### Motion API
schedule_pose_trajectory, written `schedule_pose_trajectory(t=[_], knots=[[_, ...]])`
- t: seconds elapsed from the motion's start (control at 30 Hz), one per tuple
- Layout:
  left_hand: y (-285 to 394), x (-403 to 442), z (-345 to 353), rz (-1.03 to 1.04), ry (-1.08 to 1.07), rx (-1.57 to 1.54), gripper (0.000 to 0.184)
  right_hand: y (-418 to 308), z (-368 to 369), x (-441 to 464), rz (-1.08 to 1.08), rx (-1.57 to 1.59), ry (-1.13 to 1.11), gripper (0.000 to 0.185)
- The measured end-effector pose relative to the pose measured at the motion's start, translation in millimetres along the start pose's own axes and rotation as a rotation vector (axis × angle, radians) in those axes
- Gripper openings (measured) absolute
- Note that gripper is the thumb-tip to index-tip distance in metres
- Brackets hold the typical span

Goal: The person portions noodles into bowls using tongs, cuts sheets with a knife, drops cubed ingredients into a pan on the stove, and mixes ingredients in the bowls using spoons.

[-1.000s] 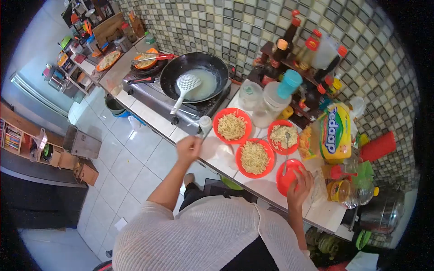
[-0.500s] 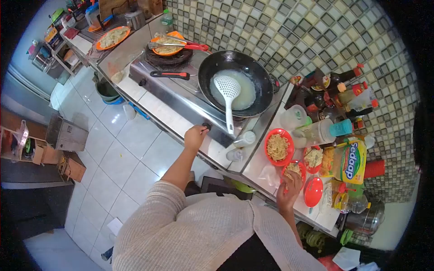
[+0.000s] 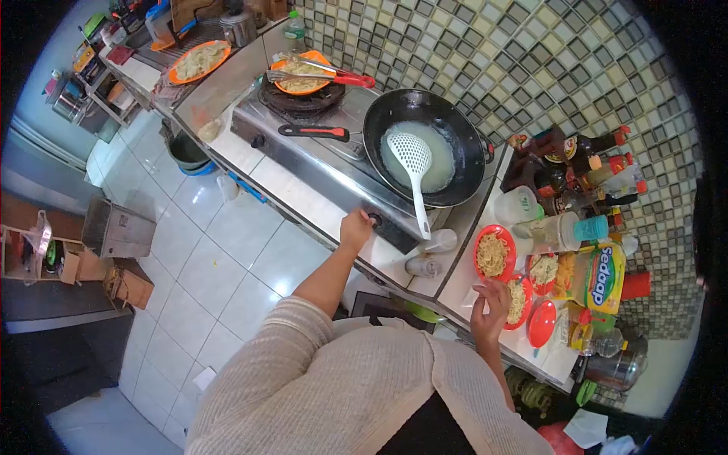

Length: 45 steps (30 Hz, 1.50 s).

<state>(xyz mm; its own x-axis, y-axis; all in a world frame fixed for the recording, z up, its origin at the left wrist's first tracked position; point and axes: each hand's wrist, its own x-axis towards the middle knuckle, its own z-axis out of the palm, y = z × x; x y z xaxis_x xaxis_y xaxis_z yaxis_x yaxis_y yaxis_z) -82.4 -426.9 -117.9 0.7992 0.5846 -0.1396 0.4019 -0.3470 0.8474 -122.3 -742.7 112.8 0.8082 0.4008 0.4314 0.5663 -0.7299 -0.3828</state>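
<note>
My left hand point(image 3: 356, 228) is closed on a black stove knob point(image 3: 374, 220) at the front of the steel gas stove point(image 3: 303, 171). Beside a red bowl of noodles point(image 3: 517, 305), my right hand point(image 3: 491, 309) hovers with loosely bent fingers and nothing visible in them. A black wok point(image 3: 378, 167) holding cloudy liquid sits on the right burner. Inside it leans a white slotted skimmer point(image 3: 410, 154), its handle hanging over the front rim. Another red bowl of noodles point(image 3: 493, 254) stands just beyond my right hand, and an empty red bowl point(image 3: 541, 324) lies to its right.
Red-handled tongs point(image 3: 334, 76) rest across an orange plate point(image 3: 309, 87) of food on the left burner. Sauce bottles point(image 3: 580, 148), a clear jar point(image 3: 550, 233) and a yellow Sedaap packet point(image 3: 603, 277) crowd the right counter. Small jars point(image 3: 422, 267) stand by the stove's corner.
The view has shifted, so the counter appears further right. My right hand has moved off the noodle bowl to its left side. My left hand is still at the knob.
</note>
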Motion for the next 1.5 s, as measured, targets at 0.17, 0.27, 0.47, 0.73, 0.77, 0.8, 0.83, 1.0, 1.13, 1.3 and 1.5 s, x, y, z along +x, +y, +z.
schedule_pose_trajectory(t=[0.17, 0.27, 0.47, 0.73, 0.77, 0.8, 0.83, 1.0, 1.13, 1.3, 1.5], knots=[[-24.5, 10.7, 19.6, -0.046, 0.044, -0.046, 0.026, 2.3, -2.6, -6.5, 0.057, 0.0, -0.022, 0.026], [-52.4, 27.3, 38.2, -0.191, -0.045, -0.122, 0.029, 7.7, -2.4, -15.1, 0.081, 0.025, -0.011, 0.025], [-40.8, 20.9, 25.9, -0.453, -0.147, -0.671, 0.028, 5.9, -1.0, -26.4, 0.129, 0.023, -0.015, 0.023], [-38.9, 17.8, 22.7, -0.7, -0.197, -0.929, 0.025, -3.4, -1.5, -31.0, 0.113, -0.01, -0.012, 0.022], [-39.4, 18.4, 21.9, -0.697, -0.211, -0.922, 0.025, -4.9, -2.1, -31.7, 0.124, -0.017, -0.005, 0.022], [-43.2, 19.9, 22.8, -0.685, -0.238, -0.903, 0.024, -7.8, -2.8, -32.3, 0.116, -0.018, -0.001, 0.021], [-45.8, 21.4, 24.7, -0.67, -0.267, -0.883, 0.024, -10.1, -4.0, -33.2, 0.108, -0.021, 0.005, 0.021], [-46.0, 18.1, 21.7, -0.621, -0.308, -0.818, 0.019, -13.6, -5.9, -38.3, 0.112, -0.019, 0.026, 0.021], [-37.5, 13.9, 14.9, -0.637, -0.289, -0.898, 0.02, -12.4, -3.6, -46.7, 0.114, -0.02, 0.01, 0.02], [-68.6, 15.9, 22.3, -0.649, -0.416, -1.027, 0.028, -12.7, -5.3, -57.7, 0.123, -0.019, 0.002, 0.02], [-37.4, -13.1, 6.5, -0.772, -0.435, -0.889, 0.047, -9.2, -5.9, -63.6, 0.147, -0.024, -0.007, 0.019]])
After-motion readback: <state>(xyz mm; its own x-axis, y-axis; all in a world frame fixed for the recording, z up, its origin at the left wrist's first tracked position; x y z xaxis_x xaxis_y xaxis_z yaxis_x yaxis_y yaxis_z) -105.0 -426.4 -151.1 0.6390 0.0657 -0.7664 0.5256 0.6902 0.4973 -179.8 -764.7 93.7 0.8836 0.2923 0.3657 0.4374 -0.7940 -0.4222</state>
